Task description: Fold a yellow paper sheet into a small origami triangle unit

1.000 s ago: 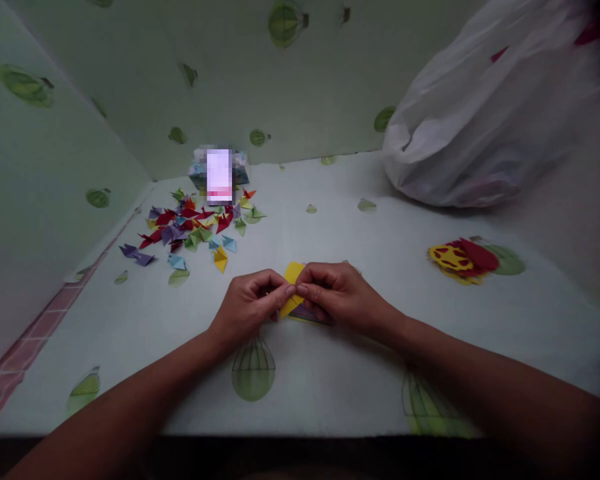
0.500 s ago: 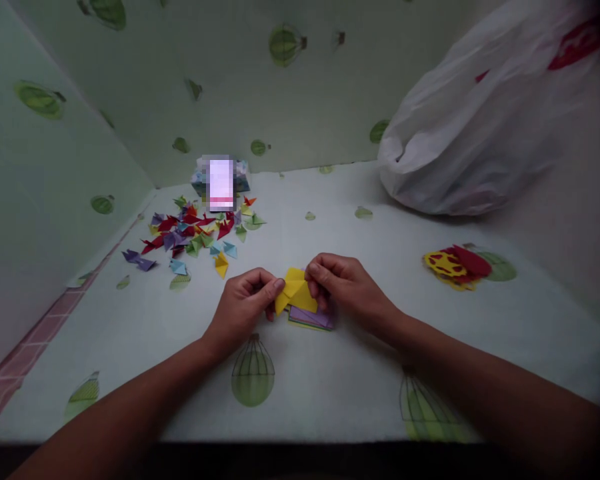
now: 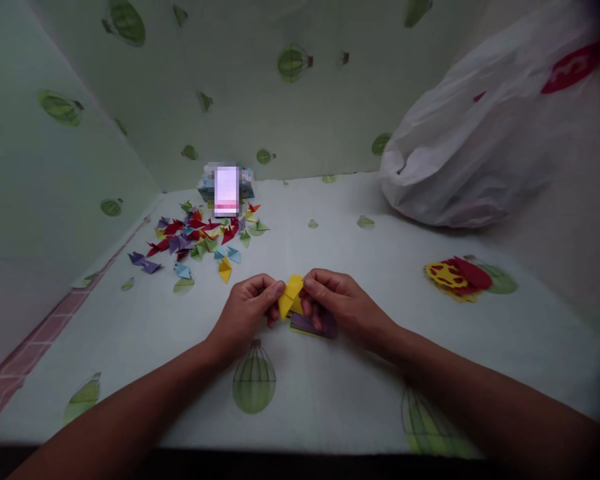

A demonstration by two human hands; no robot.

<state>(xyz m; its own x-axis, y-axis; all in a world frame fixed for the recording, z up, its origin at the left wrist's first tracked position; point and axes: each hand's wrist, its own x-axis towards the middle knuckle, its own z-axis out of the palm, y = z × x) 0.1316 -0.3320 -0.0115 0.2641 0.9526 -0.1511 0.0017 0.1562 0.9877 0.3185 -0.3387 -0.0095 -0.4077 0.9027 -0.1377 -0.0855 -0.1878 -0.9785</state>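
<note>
Your left hand and right hand both pinch the folded yellow paper at frame centre, above the purple sheets; uneven pressure could skew its crease, I judge.

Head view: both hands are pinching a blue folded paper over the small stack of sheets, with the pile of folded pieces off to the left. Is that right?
Not quite. The head view shows the folded paper is yellow, not blue. The rest holds: the left hand and right hand pinch it together above the small stack of sheets, and the pile of folded pieces lies off to the left on the table.
</note>
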